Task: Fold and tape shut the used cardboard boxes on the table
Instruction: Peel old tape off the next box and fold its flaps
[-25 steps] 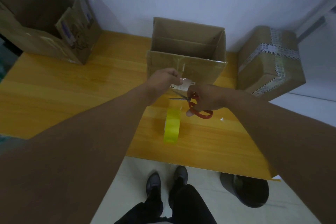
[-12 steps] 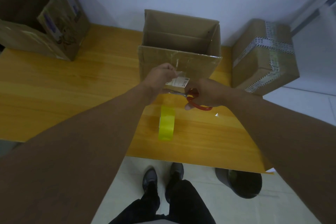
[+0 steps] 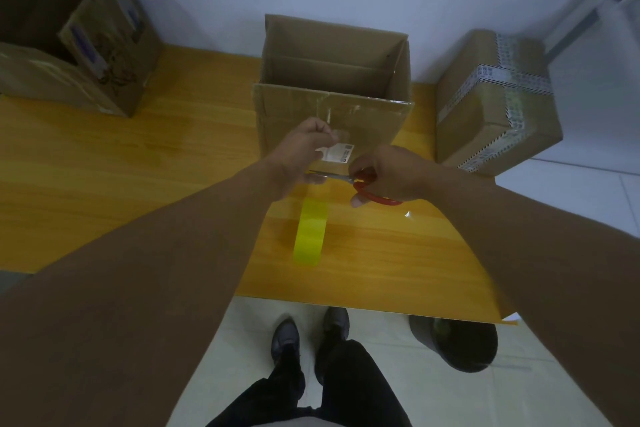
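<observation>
Head view: an open box [image 3: 79, 73] stands at the far left of the table [image 3: 138, 184]. Beside it, the left hand [image 3: 304, 149], fingers curled, pinches a clear tape strip [image 3: 334, 139] in front of the middle box [image 3: 367, 114], which is open-topped at the table's back edge. Below, a yellow roll [image 3: 310, 231] stands on edge. The right hand [image 3: 391, 173] grips red scissors [image 3: 367, 185], blades pointing at the left hand. A taped box [image 3: 495, 104] sits far right.

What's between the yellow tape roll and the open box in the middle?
Head view: the left hand pinching a tape strip and the right hand holding red scissors.
</observation>
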